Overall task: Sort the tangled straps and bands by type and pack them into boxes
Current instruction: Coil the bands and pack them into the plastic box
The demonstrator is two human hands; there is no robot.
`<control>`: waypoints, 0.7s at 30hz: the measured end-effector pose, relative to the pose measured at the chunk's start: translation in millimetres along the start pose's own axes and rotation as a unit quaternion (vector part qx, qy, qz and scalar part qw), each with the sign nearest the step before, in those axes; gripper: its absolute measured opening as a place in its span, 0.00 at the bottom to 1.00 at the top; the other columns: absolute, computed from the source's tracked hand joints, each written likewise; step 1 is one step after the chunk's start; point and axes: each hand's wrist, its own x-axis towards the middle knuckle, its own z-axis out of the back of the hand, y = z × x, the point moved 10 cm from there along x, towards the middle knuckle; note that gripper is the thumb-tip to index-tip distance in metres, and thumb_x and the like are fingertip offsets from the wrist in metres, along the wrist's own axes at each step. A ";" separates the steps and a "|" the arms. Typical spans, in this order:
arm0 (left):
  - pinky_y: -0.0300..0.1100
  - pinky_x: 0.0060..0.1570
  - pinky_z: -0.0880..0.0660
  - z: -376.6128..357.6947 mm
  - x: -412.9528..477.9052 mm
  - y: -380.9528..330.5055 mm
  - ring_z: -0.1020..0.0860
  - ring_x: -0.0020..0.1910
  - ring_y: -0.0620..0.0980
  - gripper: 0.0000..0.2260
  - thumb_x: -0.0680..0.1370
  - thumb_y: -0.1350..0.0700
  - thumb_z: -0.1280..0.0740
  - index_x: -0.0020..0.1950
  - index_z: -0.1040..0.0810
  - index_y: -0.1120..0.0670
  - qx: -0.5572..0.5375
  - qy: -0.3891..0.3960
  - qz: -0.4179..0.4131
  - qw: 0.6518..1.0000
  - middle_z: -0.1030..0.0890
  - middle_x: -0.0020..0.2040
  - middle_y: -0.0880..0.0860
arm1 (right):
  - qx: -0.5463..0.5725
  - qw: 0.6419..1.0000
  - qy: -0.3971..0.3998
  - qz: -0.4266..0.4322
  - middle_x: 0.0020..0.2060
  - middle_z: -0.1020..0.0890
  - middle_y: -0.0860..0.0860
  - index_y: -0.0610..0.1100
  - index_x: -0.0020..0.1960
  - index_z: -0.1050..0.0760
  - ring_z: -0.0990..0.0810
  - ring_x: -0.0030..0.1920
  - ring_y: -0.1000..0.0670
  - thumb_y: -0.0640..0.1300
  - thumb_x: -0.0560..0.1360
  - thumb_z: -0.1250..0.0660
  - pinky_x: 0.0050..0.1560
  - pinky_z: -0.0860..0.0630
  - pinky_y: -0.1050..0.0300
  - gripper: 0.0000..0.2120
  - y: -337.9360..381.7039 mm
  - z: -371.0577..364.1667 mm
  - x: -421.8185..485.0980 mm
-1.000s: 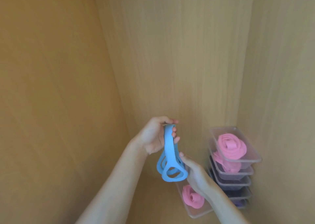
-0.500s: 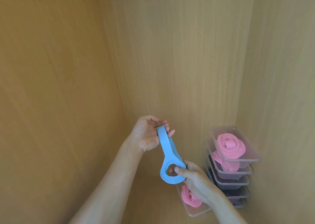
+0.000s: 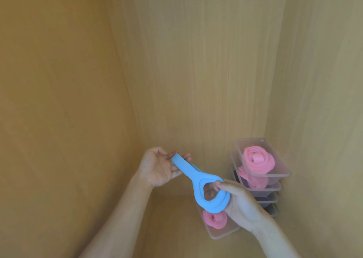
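Pinching with thumb on top and fingers curled beneath, our right hand (image 3: 240, 205) holds the wide, coiled end of the blue band (image 3: 198, 181). That end forms a flat ring of several turns with an open hole in its middle. From there the band runs up and to the left as a doubled flat strip to our left hand (image 3: 158, 167). This hand is turned palm up, its fingers (image 3: 174, 171) nearly straight, and the band's narrow end lies across them. We cannot tell whether any finger is hooked through the fold. The band hangs in the air between both hands, above the wooden shelf floor (image 3: 172, 228).

Below the coiled end, near the right side of the floor, sits an open clear box (image 3: 222, 235) with a rolled pink band (image 3: 215, 219) inside. A stack of clear boxes (image 3: 275, 189) stands in the back right corner. Its top box (image 3: 284, 172) holds a larger pink roll (image 3: 257, 160), the one beneath it shows more pink, and the lower ones hold something dark that we cannot make out.
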 end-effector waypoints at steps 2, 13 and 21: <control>0.59 0.64 0.27 5.7 2.6 15.9 0.19 0.56 0.65 0.13 0.73 0.61 0.47 0.54 0.30 0.60 0.020 0.004 0.018 1.000 0.20 0.59 0.68 | 0.011 1.000 0.001 0.001 0.43 0.22 0.40 0.40 0.38 0.30 0.22 0.41 0.42 0.40 0.74 0.32 0.40 0.25 0.51 0.10 3.1 0.9 -2.3; 0.45 0.52 0.22 31.7 -20.4 28.4 0.20 0.44 0.50 0.14 0.79 0.62 0.39 0.63 0.23 0.54 0.449 -0.148 -0.115 0.874 0.17 0.50 0.56 | -0.096 0.995 -0.034 0.015 0.49 0.19 0.37 0.30 0.55 0.20 0.20 0.49 0.42 0.41 0.75 0.31 0.45 0.21 0.51 0.15 9.2 14.4 -5.1; 0.44 0.65 0.25 0.4 -28.2 79.1 0.20 0.59 0.44 0.24 0.71 0.49 0.25 0.65 0.24 0.50 0.535 0.047 -0.069 0.841 0.18 0.60 0.47 | -0.198 0.979 0.054 -0.019 0.45 0.16 0.39 0.37 0.51 0.18 0.18 0.47 0.43 0.44 0.73 0.34 0.50 0.23 0.53 0.13 -2.6 -8.2 -1.2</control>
